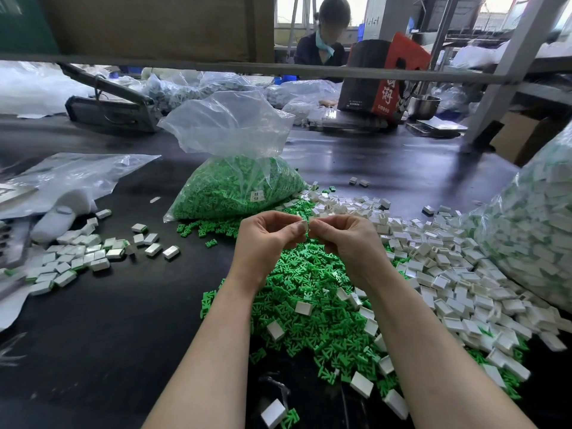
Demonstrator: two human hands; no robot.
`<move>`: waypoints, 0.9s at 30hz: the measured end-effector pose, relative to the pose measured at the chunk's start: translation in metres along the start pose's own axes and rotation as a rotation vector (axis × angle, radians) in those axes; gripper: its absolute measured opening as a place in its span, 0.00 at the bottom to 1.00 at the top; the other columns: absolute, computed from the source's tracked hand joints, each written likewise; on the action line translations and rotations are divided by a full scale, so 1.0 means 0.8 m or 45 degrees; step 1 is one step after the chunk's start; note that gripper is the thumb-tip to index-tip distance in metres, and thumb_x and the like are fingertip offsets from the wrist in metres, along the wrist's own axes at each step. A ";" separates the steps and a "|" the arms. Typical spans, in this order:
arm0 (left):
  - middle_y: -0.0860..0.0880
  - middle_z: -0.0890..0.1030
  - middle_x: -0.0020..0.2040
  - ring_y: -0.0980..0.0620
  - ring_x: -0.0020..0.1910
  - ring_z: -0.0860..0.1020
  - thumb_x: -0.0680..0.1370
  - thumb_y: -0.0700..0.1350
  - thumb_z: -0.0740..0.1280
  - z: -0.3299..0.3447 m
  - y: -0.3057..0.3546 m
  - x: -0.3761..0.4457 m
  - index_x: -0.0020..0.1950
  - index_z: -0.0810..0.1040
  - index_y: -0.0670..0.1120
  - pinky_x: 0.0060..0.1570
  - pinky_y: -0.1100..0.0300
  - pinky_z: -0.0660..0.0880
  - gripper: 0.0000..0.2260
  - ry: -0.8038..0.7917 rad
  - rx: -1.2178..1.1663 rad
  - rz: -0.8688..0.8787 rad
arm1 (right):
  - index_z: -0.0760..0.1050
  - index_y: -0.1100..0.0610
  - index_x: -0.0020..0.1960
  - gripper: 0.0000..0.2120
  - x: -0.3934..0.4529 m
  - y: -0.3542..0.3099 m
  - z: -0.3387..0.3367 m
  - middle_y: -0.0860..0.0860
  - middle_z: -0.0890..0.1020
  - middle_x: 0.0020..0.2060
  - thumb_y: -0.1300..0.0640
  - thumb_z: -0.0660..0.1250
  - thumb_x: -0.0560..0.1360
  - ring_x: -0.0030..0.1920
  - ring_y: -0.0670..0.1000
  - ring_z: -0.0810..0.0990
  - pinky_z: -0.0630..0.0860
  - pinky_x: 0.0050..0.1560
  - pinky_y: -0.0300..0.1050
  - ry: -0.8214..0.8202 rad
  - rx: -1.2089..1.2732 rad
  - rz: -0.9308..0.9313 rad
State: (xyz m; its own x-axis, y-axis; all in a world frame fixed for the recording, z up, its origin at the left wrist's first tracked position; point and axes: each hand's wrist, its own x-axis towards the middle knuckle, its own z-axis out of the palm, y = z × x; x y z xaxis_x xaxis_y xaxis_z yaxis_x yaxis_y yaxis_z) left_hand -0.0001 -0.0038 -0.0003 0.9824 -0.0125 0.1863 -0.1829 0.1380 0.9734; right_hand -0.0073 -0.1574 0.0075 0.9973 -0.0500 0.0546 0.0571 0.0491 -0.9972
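While raised over the heap of green clips [309, 308], pinched a small white housing [305, 226] between thumb and forefinger of the curled left hand [266, 239]. Closed the curled right hand [343, 238] on the same piece from the other side — could not tell whether a green clip sat under those fingertips too. Judged this the seating step. Best done by squaring the clip to the housing's open side, pushing straight in rather than at a slant, and bearing on the flat faces, not the thin walls. Noted, just right of the heap, loose white housings [448, 267] spread across the dark table [123, 320]. Noted well to the left a small pile of joined pieces [71, 261] — likely the place for this one once flush. Noted behind the hands an open bag of green clips [235, 187].
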 end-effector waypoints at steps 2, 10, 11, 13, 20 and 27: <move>0.44 0.84 0.34 0.50 0.35 0.82 0.72 0.35 0.74 -0.001 0.000 0.000 0.43 0.83 0.38 0.37 0.62 0.79 0.02 -0.006 0.021 0.016 | 0.82 0.61 0.43 0.03 0.000 0.000 0.000 0.51 0.83 0.32 0.62 0.74 0.72 0.30 0.42 0.78 0.72 0.32 0.36 -0.013 -0.003 -0.001; 0.42 0.84 0.35 0.49 0.34 0.82 0.72 0.34 0.74 -0.007 -0.002 0.000 0.43 0.83 0.37 0.38 0.61 0.79 0.03 -0.036 0.118 0.052 | 0.82 0.59 0.42 0.02 -0.002 0.001 -0.001 0.52 0.84 0.34 0.62 0.74 0.72 0.32 0.44 0.79 0.73 0.33 0.38 -0.024 -0.180 -0.075; 0.42 0.84 0.34 0.49 0.34 0.82 0.72 0.34 0.74 -0.007 -0.002 0.000 0.43 0.83 0.37 0.37 0.61 0.79 0.03 -0.041 0.125 0.058 | 0.82 0.59 0.42 0.02 -0.002 0.001 -0.001 0.53 0.84 0.34 0.62 0.74 0.72 0.33 0.44 0.79 0.74 0.34 0.38 -0.025 -0.201 -0.085; 0.44 0.84 0.34 0.50 0.33 0.82 0.72 0.34 0.74 -0.007 -0.002 -0.001 0.43 0.83 0.37 0.36 0.63 0.78 0.02 -0.049 0.133 0.066 | 0.82 0.59 0.42 0.02 -0.003 0.002 -0.001 0.54 0.85 0.35 0.61 0.74 0.72 0.34 0.46 0.80 0.74 0.35 0.39 -0.026 -0.224 -0.102; 0.46 0.84 0.33 0.51 0.33 0.82 0.72 0.34 0.74 -0.008 -0.001 0.000 0.42 0.83 0.39 0.39 0.61 0.80 0.02 -0.055 0.189 0.086 | 0.82 0.58 0.41 0.03 -0.003 0.001 0.000 0.52 0.84 0.34 0.62 0.74 0.72 0.34 0.46 0.80 0.75 0.34 0.39 -0.045 -0.275 -0.139; 0.42 0.84 0.35 0.46 0.35 0.82 0.72 0.35 0.75 -0.010 -0.003 -0.001 0.42 0.84 0.40 0.42 0.51 0.81 0.02 -0.039 0.286 0.125 | 0.82 0.56 0.39 0.04 -0.002 0.000 0.001 0.50 0.84 0.32 0.62 0.74 0.72 0.33 0.46 0.80 0.74 0.33 0.35 -0.057 -0.333 -0.191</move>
State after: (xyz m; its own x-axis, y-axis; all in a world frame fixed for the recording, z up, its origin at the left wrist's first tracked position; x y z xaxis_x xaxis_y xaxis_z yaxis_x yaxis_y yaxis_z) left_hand 0.0000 0.0038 -0.0034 0.9586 -0.0404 0.2818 -0.2843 -0.0835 0.9551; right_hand -0.0089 -0.1568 0.0076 0.9801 0.0067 0.1985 0.1953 -0.2146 -0.9570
